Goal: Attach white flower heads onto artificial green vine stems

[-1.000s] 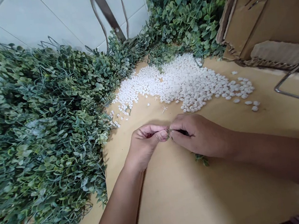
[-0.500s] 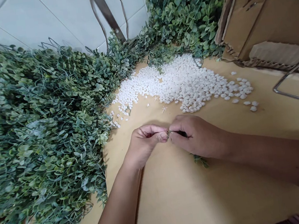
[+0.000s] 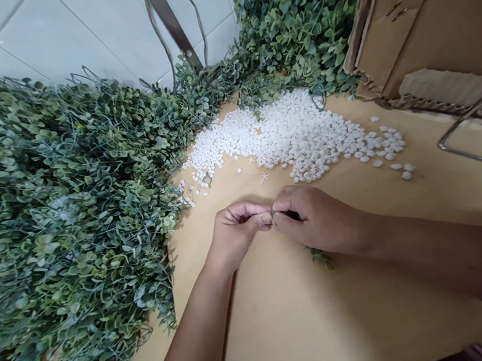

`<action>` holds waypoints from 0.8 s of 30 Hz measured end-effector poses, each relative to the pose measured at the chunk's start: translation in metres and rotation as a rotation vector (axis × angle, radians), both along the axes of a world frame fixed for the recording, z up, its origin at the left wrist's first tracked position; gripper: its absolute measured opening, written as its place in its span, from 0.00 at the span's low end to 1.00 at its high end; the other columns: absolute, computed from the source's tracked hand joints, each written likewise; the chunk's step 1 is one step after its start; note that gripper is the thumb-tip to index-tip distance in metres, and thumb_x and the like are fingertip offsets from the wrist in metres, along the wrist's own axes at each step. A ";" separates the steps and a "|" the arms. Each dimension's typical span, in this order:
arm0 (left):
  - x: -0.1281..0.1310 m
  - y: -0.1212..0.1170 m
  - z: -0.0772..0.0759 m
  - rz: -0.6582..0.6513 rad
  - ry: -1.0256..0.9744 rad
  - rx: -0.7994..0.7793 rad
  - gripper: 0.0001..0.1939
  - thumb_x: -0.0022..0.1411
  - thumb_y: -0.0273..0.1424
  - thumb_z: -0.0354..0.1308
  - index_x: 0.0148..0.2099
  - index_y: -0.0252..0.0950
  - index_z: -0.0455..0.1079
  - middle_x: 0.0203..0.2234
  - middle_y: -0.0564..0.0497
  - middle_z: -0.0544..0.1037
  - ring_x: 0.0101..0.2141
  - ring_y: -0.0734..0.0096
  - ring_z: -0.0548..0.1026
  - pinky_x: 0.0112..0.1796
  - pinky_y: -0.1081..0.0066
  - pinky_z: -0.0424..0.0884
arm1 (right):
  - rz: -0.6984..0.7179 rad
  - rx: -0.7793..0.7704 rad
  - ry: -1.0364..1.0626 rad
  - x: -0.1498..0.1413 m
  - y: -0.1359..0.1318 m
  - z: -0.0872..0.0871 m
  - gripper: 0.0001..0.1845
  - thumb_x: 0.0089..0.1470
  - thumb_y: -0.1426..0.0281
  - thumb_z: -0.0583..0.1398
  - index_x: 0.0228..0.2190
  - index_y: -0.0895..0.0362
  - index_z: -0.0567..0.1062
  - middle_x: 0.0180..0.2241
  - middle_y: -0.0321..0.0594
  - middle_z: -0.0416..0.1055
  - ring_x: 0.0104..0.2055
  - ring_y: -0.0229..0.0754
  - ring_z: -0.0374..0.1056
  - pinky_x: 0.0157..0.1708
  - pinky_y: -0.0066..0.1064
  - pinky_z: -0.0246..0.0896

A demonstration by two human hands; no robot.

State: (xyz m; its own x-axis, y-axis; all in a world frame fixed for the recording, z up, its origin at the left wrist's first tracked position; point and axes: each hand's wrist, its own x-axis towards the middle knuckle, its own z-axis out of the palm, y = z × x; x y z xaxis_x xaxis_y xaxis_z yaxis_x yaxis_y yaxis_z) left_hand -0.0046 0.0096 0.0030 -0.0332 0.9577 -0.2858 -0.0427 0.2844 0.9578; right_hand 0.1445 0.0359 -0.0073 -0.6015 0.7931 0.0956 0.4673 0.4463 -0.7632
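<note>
My left hand [image 3: 240, 227] pinches thumb against forefinger, and its tips meet those of my right hand [image 3: 313, 218] above the tan tabletop [image 3: 285, 327]. A thin greenish bit shows between the fingertips; what the left fingers hold is too small to make out. My right hand is closed in a pinch on a green leafy sprig [image 3: 322, 258], whose leaves stick out below the palm. Most of its stem is hidden by the hand. Beyond the fingers lies a heap of small white round pieces [image 3: 279, 132], with a white starfish-shaped piece [image 3: 264, 177] in front.
Bushy artificial greenery [image 3: 66, 225] is piled along the left side, with more greenery [image 3: 296, 21] at the back. A cardboard box [image 3: 432, 22] stands at the back right, near a bent metal rod [image 3: 475, 156]. White wall tiles [image 3: 65, 38] rise behind.
Both hands keep their pinch, fingertips still together. The view has shifted very slightly; nothing has been let go.
</note>
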 end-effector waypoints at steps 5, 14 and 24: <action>-0.001 0.000 -0.003 -0.002 -0.033 0.013 0.12 0.36 0.33 0.71 0.23 0.32 0.75 0.16 0.54 0.75 0.19 0.80 0.69 0.24 0.77 0.69 | 0.032 -0.068 0.014 0.001 0.005 0.002 0.13 0.50 0.74 0.49 0.16 0.57 0.60 0.17 0.32 0.53 0.23 0.35 0.54 0.26 0.28 0.47; -0.004 0.003 -0.011 0.184 -0.171 0.085 0.17 0.38 0.38 0.70 0.28 0.31 0.74 0.22 0.53 0.75 0.23 0.79 0.71 0.24 0.78 0.70 | 0.028 -0.693 0.501 0.013 0.022 0.009 0.08 0.52 0.70 0.53 0.24 0.60 0.68 0.23 0.35 0.64 0.24 0.32 0.59 0.27 0.24 0.55; -0.003 0.002 -0.012 0.232 -0.200 0.153 0.15 0.41 0.37 0.67 0.29 0.31 0.73 0.22 0.54 0.73 0.22 0.81 0.70 0.25 0.78 0.69 | -0.138 -0.718 0.620 0.028 0.019 0.030 0.10 0.48 0.62 0.59 0.27 0.57 0.71 0.30 0.42 0.71 0.34 0.41 0.68 0.38 0.31 0.64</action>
